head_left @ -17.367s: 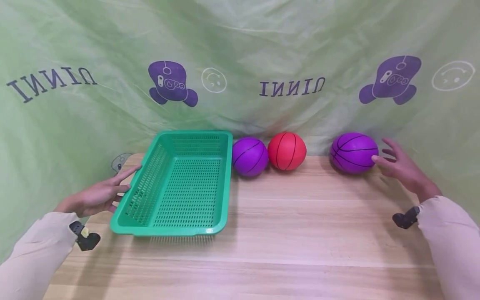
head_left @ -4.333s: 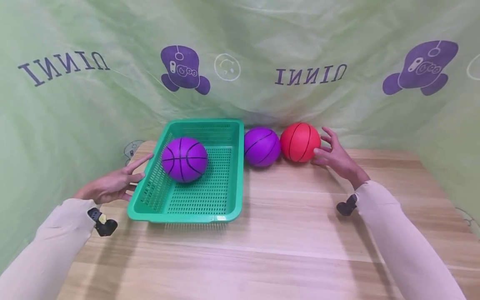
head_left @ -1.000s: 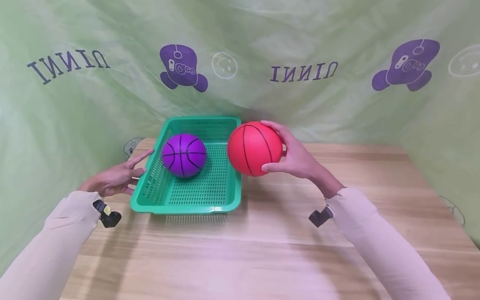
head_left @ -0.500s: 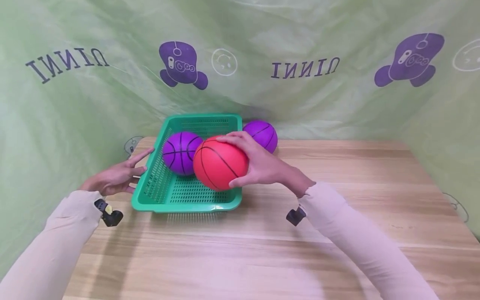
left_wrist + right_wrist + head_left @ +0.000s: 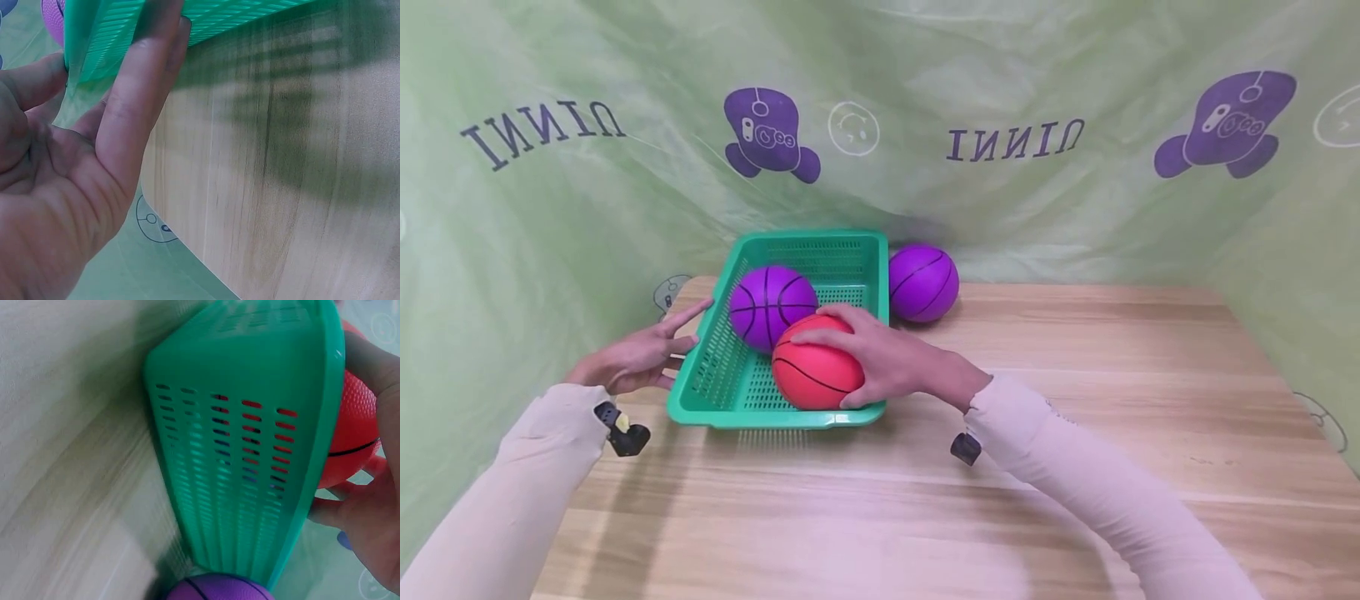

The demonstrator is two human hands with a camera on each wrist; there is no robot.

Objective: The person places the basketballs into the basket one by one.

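While the head view shows the right hand (image 5: 887, 357) curled round the red ball (image 5: 808, 373) inside the green basket (image 5: 752, 417), beside a purple ball (image 5: 769, 302), only the right wrist view shows red through the slotted side (image 5: 237, 369) (floor contact hidden). Left hand (image 5: 642, 354): fingers straight, touching the basket; its palm appears in left wrist view, where the basket is cut off.

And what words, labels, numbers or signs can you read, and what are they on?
"INNIU": left part of the green cloth, letters flipped.
"INNIU": again, further right on it, flipped too.
Marks on the purple cartoon figures: too small to read.
Faint marks on the table: unreadable.
Balls, basket: no writing visible.
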